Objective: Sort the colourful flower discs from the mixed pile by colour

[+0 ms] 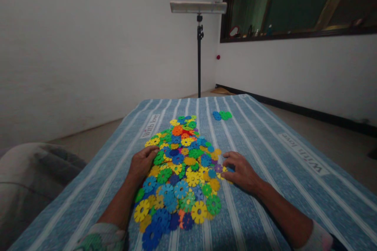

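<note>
A large heap of flower-shaped plastic discs (193,179) in yellow, blue, green and orange spreads along the middle of the cloth. My left hand (143,161) rests at the left edge of the heap, fingers stretched toward the green and yellow discs and touching them; some of its fingers are hidden. On the right side, my right hand (240,170) is open, thumb and fingers apart, beside a purple disc (218,168) and some yellow ones. Nothing is visibly lifted in either hand. Farther back, a blue disc (216,115) and green discs (226,115) lie together, apart from the heap.
A blue striped cloth (253,141) covers the table. Past its far edge stands a black pole (199,59) with a flat light panel (198,7) on top. At the left is a grey fabric-covered shape (38,188). A window (288,4) is set in the right wall.
</note>
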Action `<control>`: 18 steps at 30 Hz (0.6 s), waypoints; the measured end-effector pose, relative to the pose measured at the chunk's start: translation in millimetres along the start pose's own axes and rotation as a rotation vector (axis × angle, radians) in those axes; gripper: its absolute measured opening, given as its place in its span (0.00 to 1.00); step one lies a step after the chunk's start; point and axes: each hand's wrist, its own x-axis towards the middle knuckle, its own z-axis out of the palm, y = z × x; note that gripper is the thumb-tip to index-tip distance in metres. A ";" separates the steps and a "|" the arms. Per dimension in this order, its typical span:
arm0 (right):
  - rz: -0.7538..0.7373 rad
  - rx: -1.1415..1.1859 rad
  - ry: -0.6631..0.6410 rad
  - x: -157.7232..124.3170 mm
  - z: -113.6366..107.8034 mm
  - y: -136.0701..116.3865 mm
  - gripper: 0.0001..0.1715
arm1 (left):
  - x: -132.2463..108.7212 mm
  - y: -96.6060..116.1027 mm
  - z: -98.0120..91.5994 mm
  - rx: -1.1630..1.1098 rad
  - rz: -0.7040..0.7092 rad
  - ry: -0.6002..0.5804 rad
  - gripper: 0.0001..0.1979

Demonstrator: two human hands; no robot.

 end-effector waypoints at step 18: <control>0.009 0.205 0.054 -1.6 -0.4 5.4 0.06 | -3.3 4.4 2.6 -0.022 0.020 -0.001 0.18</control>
